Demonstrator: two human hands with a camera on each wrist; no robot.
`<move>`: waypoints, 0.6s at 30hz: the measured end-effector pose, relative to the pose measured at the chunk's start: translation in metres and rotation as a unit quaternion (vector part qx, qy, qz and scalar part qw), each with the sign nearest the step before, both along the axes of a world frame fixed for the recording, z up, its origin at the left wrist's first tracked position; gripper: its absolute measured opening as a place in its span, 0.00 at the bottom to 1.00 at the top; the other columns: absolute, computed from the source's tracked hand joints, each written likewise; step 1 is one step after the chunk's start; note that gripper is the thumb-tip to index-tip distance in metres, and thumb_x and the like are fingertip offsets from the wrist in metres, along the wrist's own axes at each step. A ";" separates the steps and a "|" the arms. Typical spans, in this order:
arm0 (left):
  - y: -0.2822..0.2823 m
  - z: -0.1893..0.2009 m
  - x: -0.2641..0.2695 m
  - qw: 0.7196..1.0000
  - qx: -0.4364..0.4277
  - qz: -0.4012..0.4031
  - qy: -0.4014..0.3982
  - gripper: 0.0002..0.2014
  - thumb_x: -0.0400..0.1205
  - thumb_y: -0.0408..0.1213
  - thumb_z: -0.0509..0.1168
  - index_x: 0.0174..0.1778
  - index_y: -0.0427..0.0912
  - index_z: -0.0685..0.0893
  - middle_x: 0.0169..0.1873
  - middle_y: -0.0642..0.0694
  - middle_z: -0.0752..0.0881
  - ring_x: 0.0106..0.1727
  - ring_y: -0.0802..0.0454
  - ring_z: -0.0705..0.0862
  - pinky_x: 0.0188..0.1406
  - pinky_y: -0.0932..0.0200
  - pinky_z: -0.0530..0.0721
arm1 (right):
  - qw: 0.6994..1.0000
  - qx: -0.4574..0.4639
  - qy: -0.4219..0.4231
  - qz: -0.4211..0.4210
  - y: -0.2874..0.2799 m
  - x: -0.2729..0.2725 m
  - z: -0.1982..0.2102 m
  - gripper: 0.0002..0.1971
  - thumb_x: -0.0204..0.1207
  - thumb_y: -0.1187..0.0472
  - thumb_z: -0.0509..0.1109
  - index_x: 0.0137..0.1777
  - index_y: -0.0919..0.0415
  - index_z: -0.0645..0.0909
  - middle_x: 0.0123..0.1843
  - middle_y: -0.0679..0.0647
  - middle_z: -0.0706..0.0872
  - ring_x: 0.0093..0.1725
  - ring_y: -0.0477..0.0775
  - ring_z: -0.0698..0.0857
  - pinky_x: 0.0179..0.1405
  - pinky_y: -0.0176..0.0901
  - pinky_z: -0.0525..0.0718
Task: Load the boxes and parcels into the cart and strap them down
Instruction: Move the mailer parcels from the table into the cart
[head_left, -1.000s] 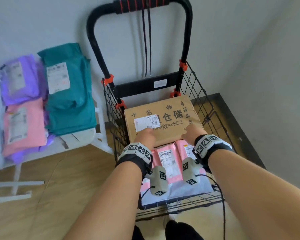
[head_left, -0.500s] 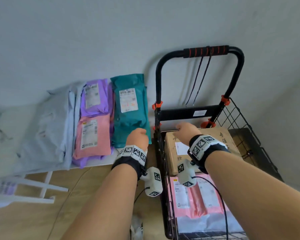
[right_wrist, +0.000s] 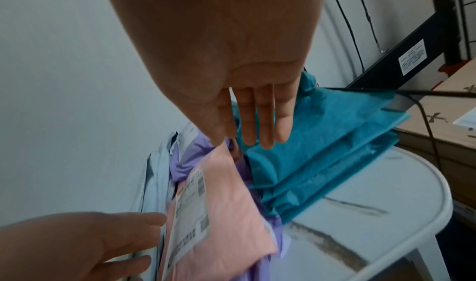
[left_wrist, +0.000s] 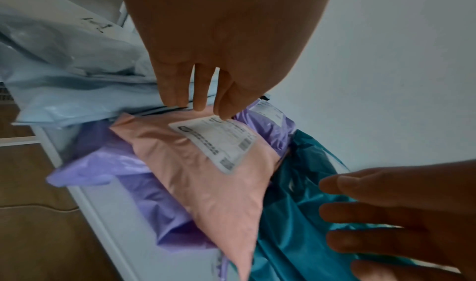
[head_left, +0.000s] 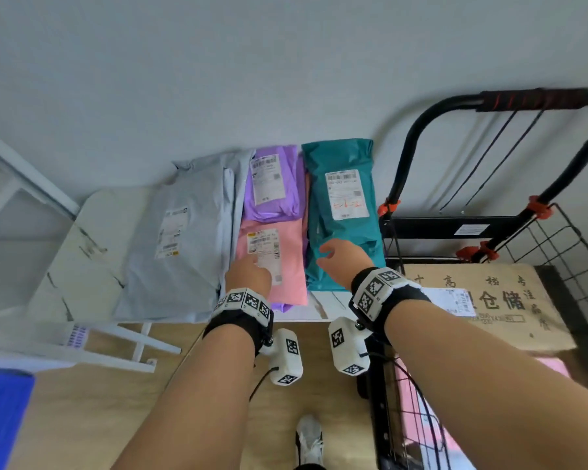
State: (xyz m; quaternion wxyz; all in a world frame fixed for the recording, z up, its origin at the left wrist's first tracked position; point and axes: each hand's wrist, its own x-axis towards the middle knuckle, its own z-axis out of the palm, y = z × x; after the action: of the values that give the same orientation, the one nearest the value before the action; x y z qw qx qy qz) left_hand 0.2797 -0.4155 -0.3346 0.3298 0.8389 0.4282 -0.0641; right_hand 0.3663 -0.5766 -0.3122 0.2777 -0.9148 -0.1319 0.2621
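Fingers (left_wrist: 177, 86) of both hands are straight and hold nothing. On the right stands the cart (head_left: 489, 232) with a box (head_left: 510, 310) already inside. Beside it, on the white table (head_left: 82, 252), lie the grey parcel (head_left: 184, 239), the teal parcel (head_left: 340, 218), the pink parcel (head_left: 282, 266) and the purple parcel (head_left: 272, 195). The left hand (head_left: 248, 273) is over the pink parcel, the right hand (head_left: 340, 262) over the teal one.

Both hands, left hand (head_left: 248, 271) and right hand (head_left: 342, 261), outstretched, fingers (left_wrist: 175, 86) straight.
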 end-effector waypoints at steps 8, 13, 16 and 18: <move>0.022 -0.024 -0.011 0.997 -0.036 -0.040 0.053 0.23 0.78 0.29 0.58 0.71 0.45 0.75 0.60 0.38 0.84 0.57 0.36 0.84 0.54 0.52 0.84 | 0.996 -0.063 0.041 0.038 0.049 -0.024 -0.027 0.21 0.77 0.61 0.65 0.71 0.63 0.75 0.64 0.59 0.82 0.62 0.61 0.82 0.58 0.47 0.80; 0.030 -0.026 -0.009 0.997 -0.055 -0.018 0.057 0.18 0.77 0.32 0.62 0.64 0.36 0.77 0.60 0.37 0.84 0.59 0.36 0.83 0.60 0.45 0.84 | 0.995 -0.083 0.055 0.033 0.060 -0.028 -0.030 0.19 0.77 0.59 0.67 0.67 0.64 0.74 0.62 0.60 0.83 0.60 0.62 0.82 0.51 0.45 0.77; 0.031 -0.024 -0.011 0.996 -0.070 -0.018 0.058 0.16 0.80 0.35 0.62 0.62 0.32 0.79 0.58 0.35 0.85 0.59 0.36 0.84 0.60 0.47 0.83 | 0.994 -0.080 0.067 0.038 0.062 -0.030 -0.033 0.24 0.74 0.56 0.69 0.69 0.63 0.73 0.63 0.59 0.83 0.59 0.61 0.83 0.56 0.48 0.81; 0.032 -0.022 -0.013 0.993 -0.091 -0.025 0.064 0.13 0.81 0.33 0.62 0.59 0.33 0.82 0.55 0.37 0.86 0.57 0.38 0.85 0.56 0.49 0.83 | 0.994 -0.069 0.079 0.037 0.063 -0.031 -0.034 0.26 0.73 0.56 0.71 0.70 0.63 0.72 0.63 0.58 0.84 0.60 0.61 0.84 0.60 0.51 0.82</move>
State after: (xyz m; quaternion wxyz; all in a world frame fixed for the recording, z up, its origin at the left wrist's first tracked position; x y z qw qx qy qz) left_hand 0.2664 -0.3831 -0.3567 0.3751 0.8097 0.4201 -0.1648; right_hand 0.3349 -0.5138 -0.3460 0.2132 -0.9028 -0.1251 0.3519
